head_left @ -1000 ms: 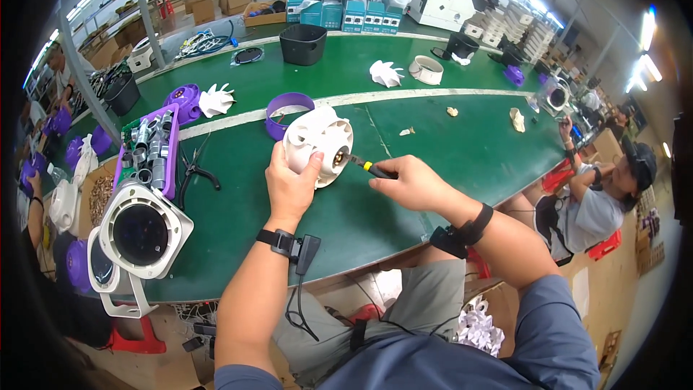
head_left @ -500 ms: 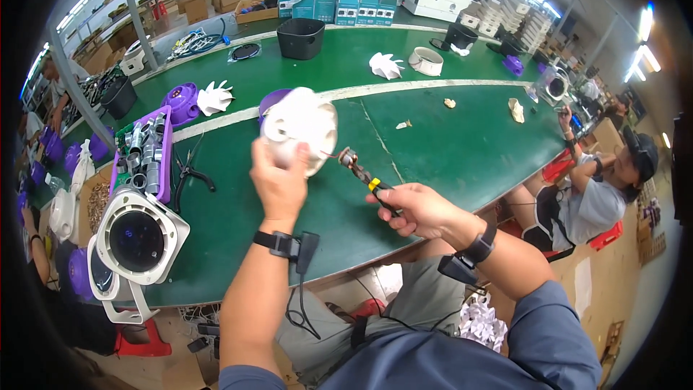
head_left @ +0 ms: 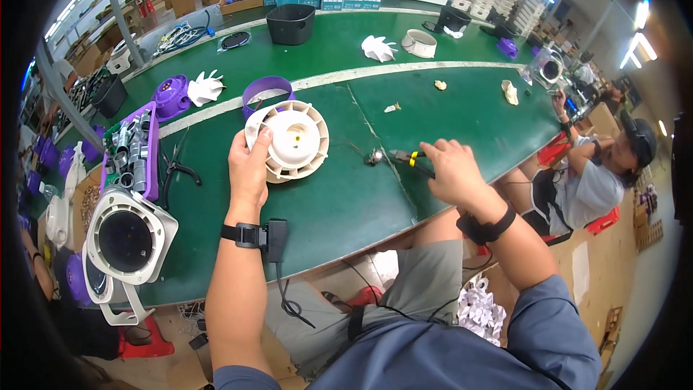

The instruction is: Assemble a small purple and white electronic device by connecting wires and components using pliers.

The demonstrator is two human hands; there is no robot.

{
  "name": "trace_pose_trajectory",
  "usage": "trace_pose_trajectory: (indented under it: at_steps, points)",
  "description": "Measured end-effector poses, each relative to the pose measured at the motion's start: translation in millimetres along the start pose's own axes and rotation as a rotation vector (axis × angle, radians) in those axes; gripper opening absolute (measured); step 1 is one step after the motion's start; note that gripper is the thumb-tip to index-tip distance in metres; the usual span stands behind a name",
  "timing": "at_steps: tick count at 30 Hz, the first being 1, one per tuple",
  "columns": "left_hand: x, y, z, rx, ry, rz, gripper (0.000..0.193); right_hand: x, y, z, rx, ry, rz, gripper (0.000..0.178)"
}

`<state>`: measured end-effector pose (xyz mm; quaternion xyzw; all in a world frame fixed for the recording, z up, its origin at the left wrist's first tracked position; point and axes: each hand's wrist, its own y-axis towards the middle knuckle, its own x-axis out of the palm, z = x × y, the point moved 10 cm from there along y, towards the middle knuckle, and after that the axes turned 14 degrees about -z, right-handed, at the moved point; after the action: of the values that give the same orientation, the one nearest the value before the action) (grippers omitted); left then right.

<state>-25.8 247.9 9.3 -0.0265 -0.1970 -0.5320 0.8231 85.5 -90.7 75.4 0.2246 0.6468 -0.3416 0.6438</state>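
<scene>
Thumb uppermost, the left hand [head_left: 247, 177] is partly closed on the left edge of a white, ribbed round housing [head_left: 297, 141] in the head view; the housing's hub faces up, and it extends to the right of that hand. Whether its underside touches the green table [head_left: 289, 220] is unclear.

The right hand [head_left: 457, 172] has its fingers loosely bent, not clenched, over the handles of black-and-yellow pliers [head_left: 416, 159]; I cannot tell whether it grips them. The pliers point leftward from that hand, their tip just beside a small metal motor [head_left: 374, 156], which lies between the two hands.

Beyond the left hand stands a purple ring [head_left: 268, 89], behind the housing. Well to the left of that hand are other dark-handled pliers [head_left: 175, 170] and a purple tray [head_left: 154, 166] of metal cylinders [head_left: 130, 146]. Nearer the person, also left of that hand, is a white device with a dark round face [head_left: 125, 242]. Beyond the right hand lie pale scraps [head_left: 439, 85]. Far to its right, a co-worker [head_left: 592, 166] sits at the table's edge.
</scene>
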Motion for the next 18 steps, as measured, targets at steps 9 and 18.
trace_pose_trajectory:
  at_steps: [9, 18]
  points:
    - [-8, 4, -4, -0.049, 0.011, 0.028, 0.041, -17, 27, -16, -0.200, 0.585, 0.156, 0.046]
    - [3, 7, -17, -0.103, -0.093, -0.084, 0.037, 14, 88, -23, -0.090, 0.614, 0.122, 0.044]
